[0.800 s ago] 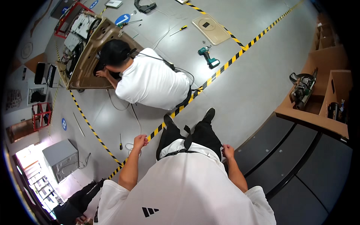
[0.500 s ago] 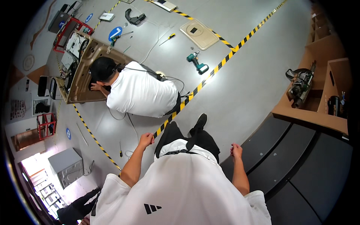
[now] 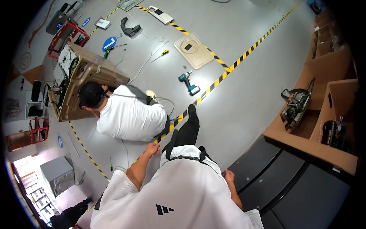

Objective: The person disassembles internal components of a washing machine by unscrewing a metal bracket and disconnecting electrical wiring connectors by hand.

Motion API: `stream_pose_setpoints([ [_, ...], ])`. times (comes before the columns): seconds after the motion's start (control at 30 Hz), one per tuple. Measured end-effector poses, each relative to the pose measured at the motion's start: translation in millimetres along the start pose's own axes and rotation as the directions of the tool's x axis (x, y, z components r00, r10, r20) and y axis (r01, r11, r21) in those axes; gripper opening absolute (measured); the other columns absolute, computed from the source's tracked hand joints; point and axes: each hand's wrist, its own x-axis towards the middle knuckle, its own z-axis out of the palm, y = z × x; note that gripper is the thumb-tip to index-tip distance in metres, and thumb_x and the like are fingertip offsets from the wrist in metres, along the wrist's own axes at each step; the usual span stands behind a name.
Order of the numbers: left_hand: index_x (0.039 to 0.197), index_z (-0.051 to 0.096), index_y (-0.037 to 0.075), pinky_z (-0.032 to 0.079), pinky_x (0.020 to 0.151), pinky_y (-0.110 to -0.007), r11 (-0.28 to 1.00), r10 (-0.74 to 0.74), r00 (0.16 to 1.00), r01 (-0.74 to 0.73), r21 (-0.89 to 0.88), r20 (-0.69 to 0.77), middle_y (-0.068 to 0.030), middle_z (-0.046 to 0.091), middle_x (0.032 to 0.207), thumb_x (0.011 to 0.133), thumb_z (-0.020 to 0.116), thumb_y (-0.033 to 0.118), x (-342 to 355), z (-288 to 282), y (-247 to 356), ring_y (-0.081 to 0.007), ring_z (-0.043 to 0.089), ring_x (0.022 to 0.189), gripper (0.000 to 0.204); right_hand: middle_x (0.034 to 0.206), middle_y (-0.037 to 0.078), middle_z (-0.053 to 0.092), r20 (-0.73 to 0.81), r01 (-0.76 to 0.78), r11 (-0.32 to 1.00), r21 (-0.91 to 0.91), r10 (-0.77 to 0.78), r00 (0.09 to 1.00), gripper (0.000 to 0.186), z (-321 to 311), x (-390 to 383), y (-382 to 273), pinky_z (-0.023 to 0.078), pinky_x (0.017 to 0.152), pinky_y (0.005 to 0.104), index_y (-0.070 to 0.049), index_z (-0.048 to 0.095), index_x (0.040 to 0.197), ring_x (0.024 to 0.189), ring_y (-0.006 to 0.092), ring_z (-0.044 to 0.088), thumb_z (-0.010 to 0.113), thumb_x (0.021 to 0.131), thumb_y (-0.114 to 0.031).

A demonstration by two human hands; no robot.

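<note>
left hand (image 3: 152,149) loosely curled and holding nothing, right hand (image 3: 228,176) hanging by the hip, can't tell its grip, cordless drill (image 3: 189,83) lying on the grey floor (image 3: 244,76) beyond the striped tape (image 3: 213,83), co-worker (image 3: 127,114) crouched at a brown metal panel (image 3: 82,74)

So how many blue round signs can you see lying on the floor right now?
3. One blue round sign with a white arrow beside the opened appliance casing, one smaller near the red frame at the top left, one by the left striped tape. Others may be hidden.
</note>
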Motion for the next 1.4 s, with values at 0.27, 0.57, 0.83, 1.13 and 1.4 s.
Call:
stream_pose_setpoints([
  [0.27, 0.085, 0.06, 0.002, 0.048, 0.048, -0.027, 0.953, 0.223, 0.975, -0.222, -0.206, -0.019, -0.0071, 0.061, 0.07, 0.084, 0.054, 0.026, 61, 37, 146, -0.0144, 0.058, 0.054, 0.025, 0.057, 0.005, 0.055, -0.01, 0.192, 0.967, -0.168, -0.197, 0.98, 0.023, -16, 53, -188, 0.039, 0.04, 0.0263, -0.005, 0.061, 0.079, 0.046, 0.0115, 0.049, 0.055, 0.084, -0.026],
  [0.57, 0.083, 0.06, 0.001, 0.048, 0.05, -0.027, 0.889, 0.082, 0.961, -0.19, -0.417, -0.263, -0.0072, 0.06, 0.068, 0.085, 0.055, 0.028, 50, 19, 197, -0.0143, 0.058, 0.055, 0.028, 0.058, 0.001, 0.048, 0.185, 0.324, 0.925, -0.198, -0.289, 0.939, 0.024, 32, 117, -423, 0.031, 0.035, 0.0216, -0.006, 0.057, 0.088, 0.041, 0.0078, 0.041, 0.051, 0.087, -0.029],
  [0.83, 0.083, 0.059, 0.003, 0.047, 0.046, -0.028, 0.657, -0.444, 0.803, -0.01, -0.754, -0.397, -0.0071, 0.058, 0.066, 0.086, 0.051, 0.024, -2, 104, 147, -0.0154, 0.057, 0.051, 0.022, 0.054, 0.002, 0.049, 0.388, 0.375, 0.704, -0.603, -0.153, 0.909, 0.025, 63, 208, -547, 0.034, 0.035, 0.0259, -0.004, 0.058, 0.086, 0.042, 0.0111, 0.045, 0.053, 0.086, -0.029],
  [1.13, 0.082, 0.059, 0.003, 0.048, 0.052, -0.027, 0.647, -0.407, 0.82, -0.052, -0.761, -0.402, -0.0061, 0.06, 0.075, 0.084, 0.055, 0.03, -55, 218, 278, -0.0148, 0.061, 0.06, 0.028, 0.051, 0.002, 0.044, 0.489, 0.501, 0.621, -0.603, -0.21, 0.847, 0.02, 110, 326, -796, 0.028, 0.031, 0.0257, -0.006, 0.055, 0.082, 0.036, 0.0108, 0.036, 0.051, 0.084, -0.025],
  [1.4, 0.088, 0.061, 0.004, 0.048, 0.052, -0.026, 0.531, -0.459, 0.8, -0.101, -0.841, -0.386, -0.0061, 0.06, 0.077, 0.086, 0.053, 0.032, -54, 276, 290, -0.0141, 0.061, 0.061, 0.03, 0.059, 0.0, 0.046, 0.658, 0.685, 0.534, -0.496, -0.283, 0.698, 0.022, 231, 260, -885, 0.029, 0.036, 0.0207, -0.006, 0.055, 0.088, 0.043, 0.0071, 0.04, 0.05, 0.088, -0.028],
])
